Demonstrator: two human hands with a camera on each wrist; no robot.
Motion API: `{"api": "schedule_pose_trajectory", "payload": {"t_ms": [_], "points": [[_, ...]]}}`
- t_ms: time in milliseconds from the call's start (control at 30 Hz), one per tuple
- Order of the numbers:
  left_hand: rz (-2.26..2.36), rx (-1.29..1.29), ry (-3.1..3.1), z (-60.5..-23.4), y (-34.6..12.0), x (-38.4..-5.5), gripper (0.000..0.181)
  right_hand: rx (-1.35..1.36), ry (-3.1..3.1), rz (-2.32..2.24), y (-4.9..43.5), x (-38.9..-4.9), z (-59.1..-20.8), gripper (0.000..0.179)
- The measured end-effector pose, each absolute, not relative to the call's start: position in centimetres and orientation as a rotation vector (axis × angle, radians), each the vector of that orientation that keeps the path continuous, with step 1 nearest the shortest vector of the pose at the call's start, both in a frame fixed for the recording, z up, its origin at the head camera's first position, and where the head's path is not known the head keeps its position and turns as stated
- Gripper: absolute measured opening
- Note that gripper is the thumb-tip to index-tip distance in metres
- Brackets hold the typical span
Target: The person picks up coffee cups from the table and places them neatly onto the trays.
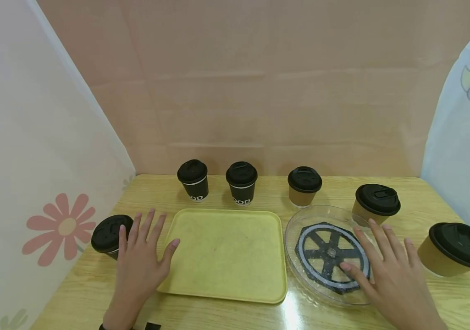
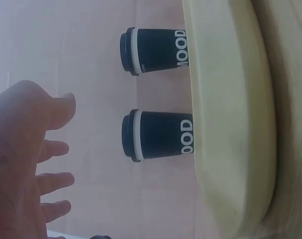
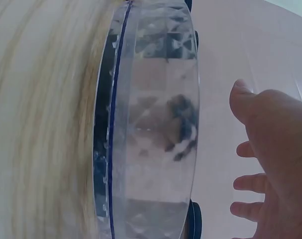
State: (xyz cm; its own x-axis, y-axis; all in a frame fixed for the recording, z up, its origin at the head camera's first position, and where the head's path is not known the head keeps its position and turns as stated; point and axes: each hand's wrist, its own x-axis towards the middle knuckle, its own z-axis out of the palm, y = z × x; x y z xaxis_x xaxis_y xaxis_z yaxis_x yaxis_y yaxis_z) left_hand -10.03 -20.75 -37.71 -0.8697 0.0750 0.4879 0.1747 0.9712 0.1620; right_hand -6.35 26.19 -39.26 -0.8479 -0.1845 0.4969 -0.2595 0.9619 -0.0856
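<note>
Fingers spread, my left hand (image 1: pixel 141 261) hovers by the left edge of a yellow tray (image 1: pixel 226 256), close to a black-lidded cup (image 1: pixel 108 233). In the left wrist view its fingers (image 2: pixel 56 181) point toward the backdrop and hold nothing. My right hand (image 1: pixel 395 270) is spread as well, over the right side of a round clear dish (image 1: pixel 296 275) with a black spoked pattern. The right wrist view shows the dish's clear side wall (image 3: pixel 155 174), apart from that hand's fingers (image 3: pixel 248 184).
Behind the tray stand two black lidded cups (image 1: pixel 195 185) (image 1: pixel 241 190). Three brown cups with black lids (image 1: pixel 302 197) (image 1: pixel 373 213) (image 1: pixel 445 259) curve round the dish's back and right. White cloth (image 1: pixel 53 137) hangs at the left, a tan backdrop (image 1: pixel 259 91) behind.
</note>
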Motion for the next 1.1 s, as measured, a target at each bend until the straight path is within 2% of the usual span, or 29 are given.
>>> {"api": "schedule_pose_trajectory", "payload": {"t_ms": [1100], "points": [[-0.304,-0.094,-2.58,-37.5,-23.0,-10.0,0.064,0.474,-2.52,0.158,23.3,-6.3,-40.0,0.071]]}}
